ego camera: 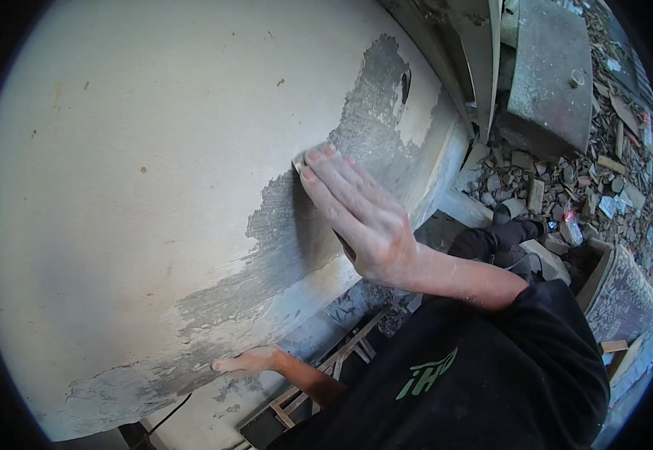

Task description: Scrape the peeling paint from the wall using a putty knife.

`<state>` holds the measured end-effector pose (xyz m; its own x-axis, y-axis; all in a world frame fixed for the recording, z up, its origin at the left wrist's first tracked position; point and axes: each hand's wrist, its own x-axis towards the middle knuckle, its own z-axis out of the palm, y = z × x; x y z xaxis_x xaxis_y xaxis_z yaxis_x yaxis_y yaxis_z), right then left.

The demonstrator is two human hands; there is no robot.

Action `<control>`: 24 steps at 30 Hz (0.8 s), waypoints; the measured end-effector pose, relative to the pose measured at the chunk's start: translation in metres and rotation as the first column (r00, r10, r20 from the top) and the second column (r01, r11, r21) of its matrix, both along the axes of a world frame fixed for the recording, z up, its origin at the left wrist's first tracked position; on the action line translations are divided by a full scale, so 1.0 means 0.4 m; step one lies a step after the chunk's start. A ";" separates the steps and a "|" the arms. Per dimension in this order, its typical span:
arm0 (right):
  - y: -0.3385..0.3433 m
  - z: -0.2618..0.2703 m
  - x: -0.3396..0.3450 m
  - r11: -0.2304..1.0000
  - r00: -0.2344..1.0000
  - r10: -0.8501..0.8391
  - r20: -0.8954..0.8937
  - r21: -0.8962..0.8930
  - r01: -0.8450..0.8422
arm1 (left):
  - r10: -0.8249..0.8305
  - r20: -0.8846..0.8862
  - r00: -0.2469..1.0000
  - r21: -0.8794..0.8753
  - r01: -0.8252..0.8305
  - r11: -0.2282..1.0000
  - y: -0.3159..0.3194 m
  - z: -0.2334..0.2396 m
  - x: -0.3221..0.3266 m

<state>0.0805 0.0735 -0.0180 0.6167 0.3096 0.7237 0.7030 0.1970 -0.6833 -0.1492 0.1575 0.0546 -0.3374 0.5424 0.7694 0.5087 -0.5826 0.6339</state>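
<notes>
My right hand (360, 216), dusted white, presses a flat pad or block (298, 163) against a pale painted wall surface (152, 169). Only a light edge of the pad shows past the fingertips. The thumb is hidden. Around this hand runs a rough grey patch (276, 236) where the paint is gone, with ragged borders and fine scratch lines. Lower down, my left hand (250, 361) rests at the wall's bottom edge with its fingers pointing left. A thumb or fingertip touches the worn grey rim there, and no tool shows in that hand.
Rubble (535, 185) covers the ground at right, with a plastic bottle (571, 228) among it. A grey box-like tank (551, 73) stands beyond. Dark trousers (478, 242) show below my right forearm. A wooden frame (338, 360) lies beneath the wall edge; a worn padded piece (622, 298) sits at right.
</notes>
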 end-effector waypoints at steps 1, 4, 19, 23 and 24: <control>-0.003 -0.005 -0.004 1.000 1.000 0.001 -0.006 -0.003 -0.001 | 0.047 -0.026 0.999 0.013 -0.046 0.999 0.001 -0.002 0.006; -0.007 -0.020 -0.006 0.999 1.000 0.025 0.015 -0.024 -0.024 | 0.054 -0.005 0.999 0.017 -0.054 0.998 0.009 -0.004 -0.009; 0.018 0.002 0.041 0.996 1.000 0.011 0.002 0.092 -0.011 | 0.093 -0.061 0.994 0.077 -0.088 0.993 0.024 -0.008 -0.023; -0.007 -0.025 0.021 0.994 0.999 0.028 -0.028 0.108 -0.024 | 0.031 -0.050 0.998 0.040 -0.029 0.999 0.001 -0.002 -0.004; -0.019 -0.048 0.002 0.996 0.997 0.070 -0.029 0.058 -0.068 | 0.024 -0.038 0.999 0.045 -0.022 0.999 -0.003 -0.003 0.001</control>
